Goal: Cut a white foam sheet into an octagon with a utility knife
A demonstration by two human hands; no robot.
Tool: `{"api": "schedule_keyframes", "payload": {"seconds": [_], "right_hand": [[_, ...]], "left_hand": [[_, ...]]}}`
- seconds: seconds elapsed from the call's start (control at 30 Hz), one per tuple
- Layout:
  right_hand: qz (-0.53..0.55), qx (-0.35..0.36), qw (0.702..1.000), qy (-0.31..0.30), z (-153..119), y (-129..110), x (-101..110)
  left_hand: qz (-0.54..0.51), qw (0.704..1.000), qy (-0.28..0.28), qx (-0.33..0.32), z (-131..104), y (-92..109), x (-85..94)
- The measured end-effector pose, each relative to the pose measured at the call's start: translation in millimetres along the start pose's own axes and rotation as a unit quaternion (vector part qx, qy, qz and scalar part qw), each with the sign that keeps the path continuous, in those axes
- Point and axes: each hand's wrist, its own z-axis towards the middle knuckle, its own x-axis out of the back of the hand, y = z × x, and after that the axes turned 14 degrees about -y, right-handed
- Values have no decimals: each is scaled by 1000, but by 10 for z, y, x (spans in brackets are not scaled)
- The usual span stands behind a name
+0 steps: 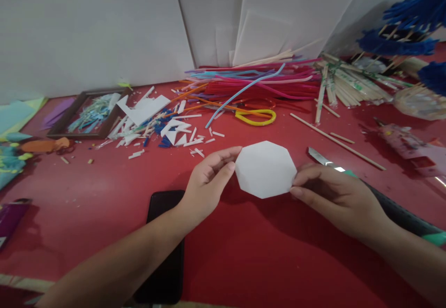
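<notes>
Between my two hands is a white many-sided piece of paper or card (266,169), held above the red table (244,252). My left hand (211,176) pinches its left edge between thumb and fingers. At the lower right edge, the thumb and fingertips of my right hand (331,195) grip it. Beneath my left forearm lies a black phone (163,257), partly covered. A utility knife (325,160) with its blade out rests behind my right hand, which hides part of it.
Yellow-handled scissors (256,116) lie before a pile of coloured pipe cleaners (251,82). White paper scraps (149,109) spread at the left, near a brown frame (78,134). Wooden sticks (343,85), a glue gun (411,143) and blue fuzzy shapes (397,43) are at the right.
</notes>
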Motion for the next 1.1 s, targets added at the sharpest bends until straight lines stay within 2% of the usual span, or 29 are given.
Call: {"api": "schedule_keyframes", "payload": {"seconds": [0.1,0.23,0.3,0.47,0.53,0.67,0.9,1.1], "right_hand": [[-7,8,1000,-22,11,-24,-2],[1,-13,1000,-24,1,-13,-2],[2,-17,999,-32,-7,-11,4],[10,7,998,-63,-21,-43,26],[38,-6,998,-43,-25,-40,20],[136,-48,989,37,-19,22,-9],[122,-89,988,23,-25,67,0],[103,-72,992,-5,-128,186,-44]], "left_hand": [[13,1000,-18,12,-13,12,-5],[10,993,-111,27,-43,50,-38],[23,991,-129,31,-56,59,-53],[37,993,-112,22,-57,50,-64],[37,994,-106,18,-53,45,-62],[49,992,-112,15,-58,49,-58],[34,986,-147,69,-82,84,-66],[18,993,-67,92,-50,48,-48]]}}
